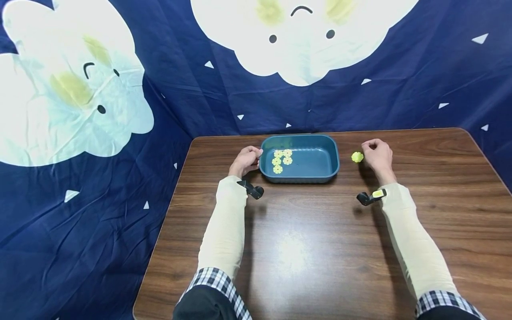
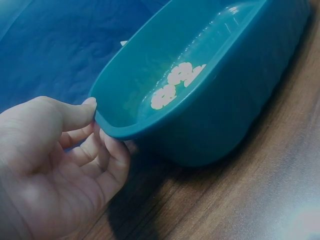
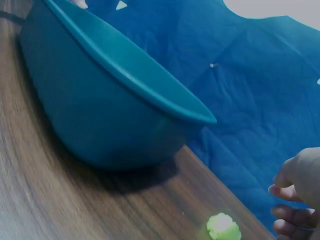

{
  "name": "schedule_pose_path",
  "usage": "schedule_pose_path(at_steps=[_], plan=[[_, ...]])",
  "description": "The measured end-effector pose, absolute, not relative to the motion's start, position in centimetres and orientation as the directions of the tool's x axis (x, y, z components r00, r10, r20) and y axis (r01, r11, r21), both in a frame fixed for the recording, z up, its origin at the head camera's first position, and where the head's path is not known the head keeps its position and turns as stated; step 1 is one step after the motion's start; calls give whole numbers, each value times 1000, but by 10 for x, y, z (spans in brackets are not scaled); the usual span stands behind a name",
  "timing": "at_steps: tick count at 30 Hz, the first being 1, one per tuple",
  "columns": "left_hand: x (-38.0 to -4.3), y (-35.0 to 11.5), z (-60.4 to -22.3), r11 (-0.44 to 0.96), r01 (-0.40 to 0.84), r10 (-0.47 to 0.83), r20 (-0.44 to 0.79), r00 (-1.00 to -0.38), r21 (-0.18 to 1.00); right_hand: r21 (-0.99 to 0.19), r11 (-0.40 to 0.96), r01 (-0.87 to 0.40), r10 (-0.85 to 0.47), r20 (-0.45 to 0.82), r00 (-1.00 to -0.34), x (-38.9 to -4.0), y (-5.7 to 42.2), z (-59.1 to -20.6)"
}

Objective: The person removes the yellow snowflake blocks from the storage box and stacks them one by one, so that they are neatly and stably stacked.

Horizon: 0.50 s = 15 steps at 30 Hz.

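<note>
A blue-green rectangular tub (image 1: 306,180) stands near the table's back edge. Inside its left part lie several small yellow flower-shaped pieces (image 1: 278,169), which look nearly white in the left wrist view. My left hand (image 1: 246,161) pinches the tub's left rim, the thumb over the edge and the fingers curled below it outside. To the right of the tub, one yellow-green scalloped flower-shaped piece (image 1: 357,157) rests on the wood. Just right of this piece is my right hand (image 1: 378,158), its fingers loosely bent and apart from it in the right wrist view (image 3: 300,195).
The brown wood-grain table (image 1: 304,231) has rounded corners. A dark blue cloth (image 1: 224,102) with white cloud prints hangs behind it and on the left. Small black cameras (image 1: 254,191) are strapped to both wrists over pale sleeves.
</note>
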<state>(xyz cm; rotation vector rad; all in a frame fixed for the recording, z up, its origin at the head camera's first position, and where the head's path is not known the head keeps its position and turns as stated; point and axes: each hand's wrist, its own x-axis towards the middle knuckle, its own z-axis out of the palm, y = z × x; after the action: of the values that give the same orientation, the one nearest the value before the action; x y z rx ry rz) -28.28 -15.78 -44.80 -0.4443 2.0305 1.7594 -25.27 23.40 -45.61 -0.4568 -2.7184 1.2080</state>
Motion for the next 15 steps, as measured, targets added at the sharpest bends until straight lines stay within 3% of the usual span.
schedule_pose_path(at_steps=[15], plan=[[-282,-158,-447,156,-491,34,-502,-864,857,-779,625,47,265,154,-952,-258,198,-450]])
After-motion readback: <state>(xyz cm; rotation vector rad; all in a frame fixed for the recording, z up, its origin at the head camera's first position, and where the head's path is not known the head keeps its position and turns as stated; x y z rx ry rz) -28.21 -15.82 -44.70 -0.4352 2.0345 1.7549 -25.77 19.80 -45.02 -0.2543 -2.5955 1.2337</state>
